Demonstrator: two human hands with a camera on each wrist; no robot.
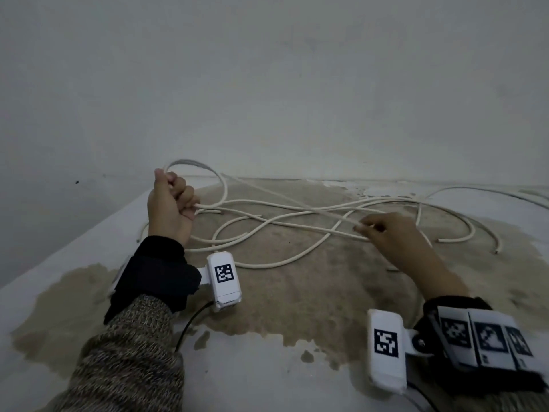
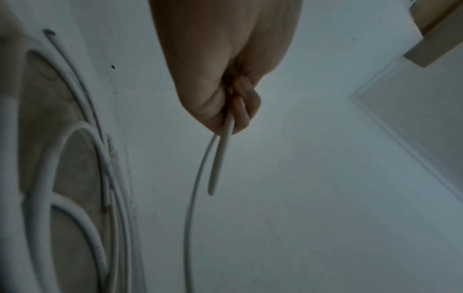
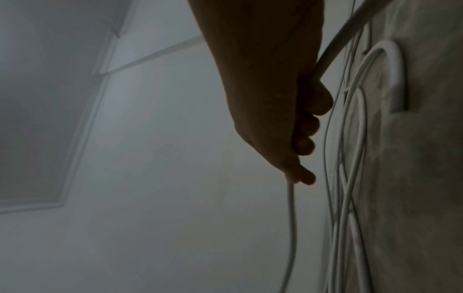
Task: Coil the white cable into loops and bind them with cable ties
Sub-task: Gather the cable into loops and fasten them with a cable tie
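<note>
A long white cable [image 1: 285, 217] sprawls in loose tangled curves across the stained surface. My left hand [image 1: 173, 200], raised at the left, grips one small loop of it [image 1: 208, 171] in a fist. In the left wrist view the fist [image 2: 225, 95] holds two strands, one ending in a free tip [image 2: 211, 191]. My right hand [image 1: 383, 230] pinches a strand at the middle right between thumb and fingertips. The right wrist view shows this hand [image 3: 295, 138] with the cable [image 3: 116, 218] running out of its fingertips. No cable ties are visible.
The surface [image 1: 297, 292] is white with a large brown stain and ends at a pale wall [image 1: 267, 84] just behind the cable. Loose cable ends lie at the far right [image 1: 451, 240]. Wrist cameras with black-and-white tags sit on both forearms.
</note>
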